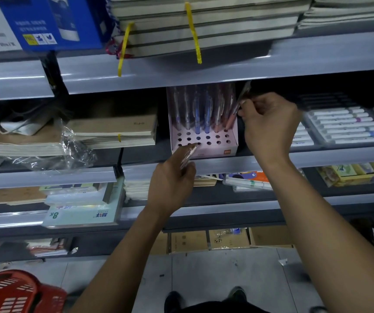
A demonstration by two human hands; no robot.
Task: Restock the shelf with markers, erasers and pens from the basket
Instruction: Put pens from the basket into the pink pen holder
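Left hand (pixel 172 177) curled around a few pens (pixel 189 154), tips near the pink holder (pixel 204 141). Right hand (pixel 269 120) pinching one pen (pixel 233 116) over the back row.

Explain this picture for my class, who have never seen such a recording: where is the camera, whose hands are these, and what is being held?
There is no machine here. The single picture comes from a camera worn on a person's head, looking forward and down at a shop shelf. The pink pen display box stands on the middle shelf, its top full of holes, with pens upright in the back row. The right hand pinches a wrapped pen at the box's right end. The left hand holds more wrapped pens near the front holes. Marker trays lie to the right, and the red basket sits on the floor.
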